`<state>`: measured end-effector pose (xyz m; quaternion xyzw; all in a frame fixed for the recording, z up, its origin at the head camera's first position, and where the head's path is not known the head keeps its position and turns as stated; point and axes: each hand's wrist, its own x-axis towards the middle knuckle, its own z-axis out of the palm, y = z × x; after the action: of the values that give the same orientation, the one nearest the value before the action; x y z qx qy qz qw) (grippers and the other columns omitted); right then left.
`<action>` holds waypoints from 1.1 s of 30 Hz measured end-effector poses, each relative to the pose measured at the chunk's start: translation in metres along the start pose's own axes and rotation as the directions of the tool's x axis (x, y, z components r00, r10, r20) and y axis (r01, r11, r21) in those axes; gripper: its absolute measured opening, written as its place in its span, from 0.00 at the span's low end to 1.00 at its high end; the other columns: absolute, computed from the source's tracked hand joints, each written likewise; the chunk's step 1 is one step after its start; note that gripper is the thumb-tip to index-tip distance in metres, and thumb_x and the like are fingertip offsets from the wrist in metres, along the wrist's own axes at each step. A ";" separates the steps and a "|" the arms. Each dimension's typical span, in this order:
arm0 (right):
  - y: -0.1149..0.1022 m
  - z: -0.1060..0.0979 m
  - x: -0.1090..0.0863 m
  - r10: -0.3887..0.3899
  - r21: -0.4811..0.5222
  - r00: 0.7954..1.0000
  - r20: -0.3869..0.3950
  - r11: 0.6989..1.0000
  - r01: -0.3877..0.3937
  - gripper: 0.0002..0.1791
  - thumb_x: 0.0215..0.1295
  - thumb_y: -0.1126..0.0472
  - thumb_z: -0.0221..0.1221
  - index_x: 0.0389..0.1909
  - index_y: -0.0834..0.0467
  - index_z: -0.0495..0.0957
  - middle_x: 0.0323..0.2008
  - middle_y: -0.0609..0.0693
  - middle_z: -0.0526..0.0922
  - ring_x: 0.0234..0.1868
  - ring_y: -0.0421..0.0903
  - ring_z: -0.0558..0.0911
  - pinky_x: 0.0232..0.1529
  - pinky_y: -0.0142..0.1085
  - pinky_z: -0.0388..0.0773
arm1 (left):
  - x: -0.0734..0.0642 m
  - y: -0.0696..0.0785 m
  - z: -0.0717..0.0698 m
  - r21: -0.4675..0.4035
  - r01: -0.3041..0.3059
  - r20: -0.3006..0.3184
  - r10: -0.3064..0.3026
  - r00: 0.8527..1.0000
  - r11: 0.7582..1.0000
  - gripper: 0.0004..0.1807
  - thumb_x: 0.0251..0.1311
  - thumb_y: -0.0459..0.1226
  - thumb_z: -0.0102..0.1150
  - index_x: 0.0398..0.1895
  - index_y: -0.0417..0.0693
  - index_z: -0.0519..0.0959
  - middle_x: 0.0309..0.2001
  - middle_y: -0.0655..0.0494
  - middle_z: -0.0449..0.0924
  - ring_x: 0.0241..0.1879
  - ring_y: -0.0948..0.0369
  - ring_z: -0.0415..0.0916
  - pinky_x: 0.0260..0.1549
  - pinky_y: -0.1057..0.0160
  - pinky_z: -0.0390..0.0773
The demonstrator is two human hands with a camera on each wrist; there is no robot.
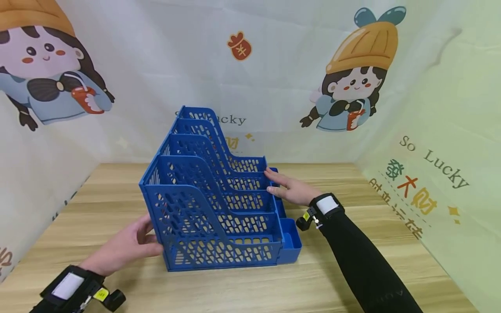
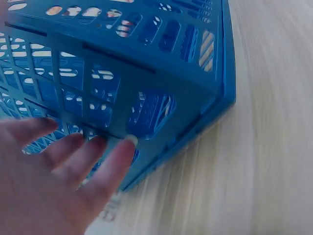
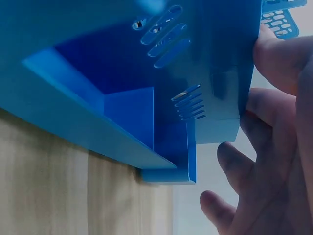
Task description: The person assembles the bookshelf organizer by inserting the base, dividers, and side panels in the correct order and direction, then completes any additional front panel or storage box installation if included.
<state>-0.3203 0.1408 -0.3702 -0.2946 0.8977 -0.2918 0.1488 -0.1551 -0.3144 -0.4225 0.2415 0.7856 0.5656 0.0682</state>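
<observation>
A blue plastic file organizer (image 1: 219, 234) with several slotted compartments stands upright on the wooden table. Small blue trays (image 1: 290, 234) run along its low right end; their inside shows in the right wrist view as a blue bin (image 3: 129, 115). At the tall left end is my left hand (image 1: 131, 243), its spread fingertips right at the latticed back wall (image 2: 73, 93). My right hand (image 1: 293, 189) reaches the low front edge from the right. In the right wrist view, its thumb and a finger rest along the rim while the other fingers extend loosely beyond.
The wooden table (image 1: 340, 269) lies under the organizer. A white cloth backdrop (image 1: 274, 78) printed with cartoon figures rises behind it, and a pale green cloth (image 1: 462, 113) stands along the right side. Each wrist carries a strapped-on camera.
</observation>
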 end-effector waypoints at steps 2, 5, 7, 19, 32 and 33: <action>0.001 0.002 -0.004 0.000 -0.009 1.000 -0.020 1.000 0.000 0.42 0.87 0.39 0.50 0.91 0.49 0.47 0.92 0.51 0.41 0.91 0.62 0.43 0.87 0.68 0.46 | 0.001 0.000 -0.003 -0.009 0.043 0.015 -0.043 0.999 0.999 0.46 0.76 0.39 0.69 0.86 0.32 0.54 0.74 0.28 0.73 0.59 0.67 0.86 0.56 0.62 0.89; 0.000 0.007 -0.019 -0.009 -0.077 0.998 -0.070 0.997 0.004 0.41 0.87 0.38 0.51 0.91 0.49 0.51 0.91 0.52 0.46 0.91 0.63 0.46 0.86 0.70 0.50 | 0.003 -0.004 -0.011 0.040 0.082 0.016 -0.083 0.996 0.996 0.40 0.76 0.34 0.66 0.83 0.29 0.59 0.70 0.27 0.77 0.57 0.67 0.88 0.54 0.62 0.89; 0.001 0.013 -0.032 -0.032 -0.136 0.993 -0.111 0.991 0.017 0.40 0.87 0.40 0.52 0.90 0.50 0.54 0.91 0.55 0.50 0.90 0.65 0.48 0.85 0.71 0.49 | 0.005 -0.008 -0.018 0.090 0.100 -0.009 -0.100 0.995 0.991 0.36 0.78 0.34 0.64 0.82 0.29 0.62 0.70 0.28 0.79 0.57 0.69 0.87 0.54 0.64 0.88; -0.021 0.069 -0.099 -0.348 -0.681 0.903 -0.253 0.726 0.089 0.49 0.76 0.35 0.64 0.86 0.60 0.62 0.68 0.66 0.73 0.70 0.65 0.75 0.74 0.63 0.73 | 0.048 -0.005 -0.005 0.041 0.284 -0.290 -0.261 0.921 0.958 0.35 0.89 0.55 0.42 0.60 0.27 0.80 0.49 0.36 0.91 0.47 0.55 0.92 0.45 0.65 0.91; -0.012 0.071 -0.137 -0.043 0.050 0.835 -0.548 0.995 0.083 0.37 0.85 0.56 0.58 0.85 0.66 0.57 0.76 0.72 0.64 0.76 0.69 0.70 0.72 0.68 0.75 | 0.029 0.015 0.053 0.060 0.253 -0.151 -0.242 0.958 0.966 0.43 0.87 0.54 0.48 0.92 0.51 0.44 0.88 0.33 0.51 0.83 0.29 0.58 0.77 0.29 0.67; -0.006 0.070 -0.138 0.054 0.173 0.854 -0.518 0.984 0.042 0.35 0.87 0.55 0.55 0.84 0.66 0.58 0.75 0.71 0.67 0.73 0.68 0.73 0.71 0.64 0.77 | 0.028 0.015 0.054 0.059 0.250 -0.149 -0.239 0.960 0.967 0.42 0.87 0.54 0.48 0.92 0.52 0.44 0.88 0.33 0.51 0.83 0.29 0.58 0.77 0.28 0.67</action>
<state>-0.1791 0.1908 -0.4081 -0.1874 0.8757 -0.4389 -0.0732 -0.1545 -0.2514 -0.4229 0.1046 0.8334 0.5378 0.0728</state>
